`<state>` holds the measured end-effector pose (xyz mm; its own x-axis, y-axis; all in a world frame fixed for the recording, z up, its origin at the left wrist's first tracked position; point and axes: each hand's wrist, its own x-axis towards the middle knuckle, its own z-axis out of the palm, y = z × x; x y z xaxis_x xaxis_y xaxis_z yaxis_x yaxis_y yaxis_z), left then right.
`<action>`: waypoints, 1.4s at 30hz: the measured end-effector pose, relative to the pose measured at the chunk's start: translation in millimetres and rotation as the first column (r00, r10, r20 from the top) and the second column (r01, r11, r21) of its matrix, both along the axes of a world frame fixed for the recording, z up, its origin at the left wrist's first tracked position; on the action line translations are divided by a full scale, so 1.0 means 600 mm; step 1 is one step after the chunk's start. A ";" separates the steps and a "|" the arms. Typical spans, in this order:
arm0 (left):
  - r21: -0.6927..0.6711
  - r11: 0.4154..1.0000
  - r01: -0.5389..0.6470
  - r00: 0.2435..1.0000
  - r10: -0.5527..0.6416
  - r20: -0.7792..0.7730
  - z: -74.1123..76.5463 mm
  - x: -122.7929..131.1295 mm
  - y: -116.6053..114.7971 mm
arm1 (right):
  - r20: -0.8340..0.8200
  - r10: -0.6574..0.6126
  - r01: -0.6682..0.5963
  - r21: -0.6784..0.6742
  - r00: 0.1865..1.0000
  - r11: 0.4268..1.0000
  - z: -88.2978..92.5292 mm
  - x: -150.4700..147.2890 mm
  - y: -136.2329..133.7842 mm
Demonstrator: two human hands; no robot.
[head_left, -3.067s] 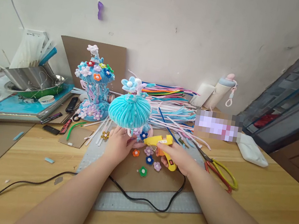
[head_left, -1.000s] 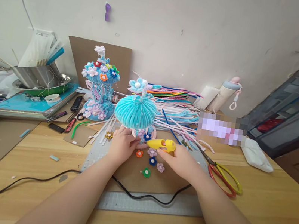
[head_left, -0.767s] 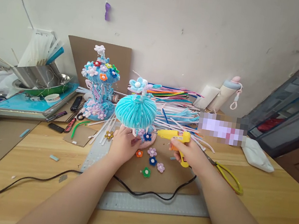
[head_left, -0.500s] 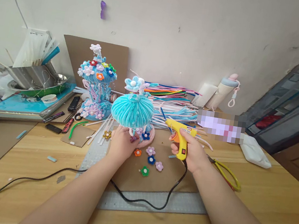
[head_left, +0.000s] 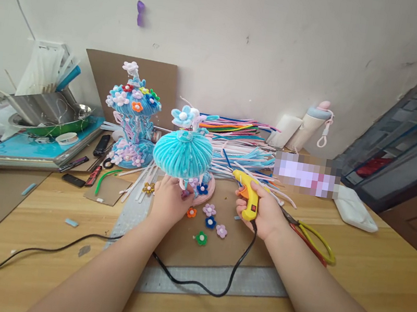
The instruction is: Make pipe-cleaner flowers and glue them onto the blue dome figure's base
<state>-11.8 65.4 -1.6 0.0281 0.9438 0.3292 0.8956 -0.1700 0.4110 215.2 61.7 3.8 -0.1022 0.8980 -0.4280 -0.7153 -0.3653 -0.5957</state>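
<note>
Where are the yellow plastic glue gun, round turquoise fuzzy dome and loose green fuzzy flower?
Yellow plastic glue gun (head_left: 252, 197): head view, upper handle.
Round turquoise fuzzy dome (head_left: 182, 156): head view, ribbed front.
Loose green fuzzy flower (head_left: 202, 238): head view, white centre.

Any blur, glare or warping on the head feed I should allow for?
Head view: the glue gun and right hand look fairly sharp; highlights glint on the steel basin; wide-angle stretch seems to slant the shelves at far right; a pixelated patch hides whatever is right of the pipe cleaners.
</note>
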 end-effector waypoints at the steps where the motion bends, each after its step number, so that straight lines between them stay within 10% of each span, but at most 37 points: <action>1: 0.013 1.000 0.015 1.000 -0.014 -0.021 0.002 0.000 -0.002 | -0.002 0.000 0.000 -0.002 1.000 1.000 0.000 0.000 0.000; 12: 0.091 0.974 0.206 0.943 -0.173 -0.284 0.004 -0.014 -0.014 | -0.018 0.005 -0.006 -0.044 1.000 0.999 0.003 -0.002 -0.001; 42: 0.127 0.949 0.287 0.940 -0.254 -0.228 -0.011 -0.020 -0.016 | -0.029 0.002 -0.005 -0.112 1.000 0.994 -0.011 -0.003 0.005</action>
<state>-23.8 55.9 -8.1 0.3582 0.8280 0.4315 0.8689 -0.4647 0.1706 213.5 64.7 -3.0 -0.1192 0.8440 -0.5230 -0.7302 -0.4314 -0.5297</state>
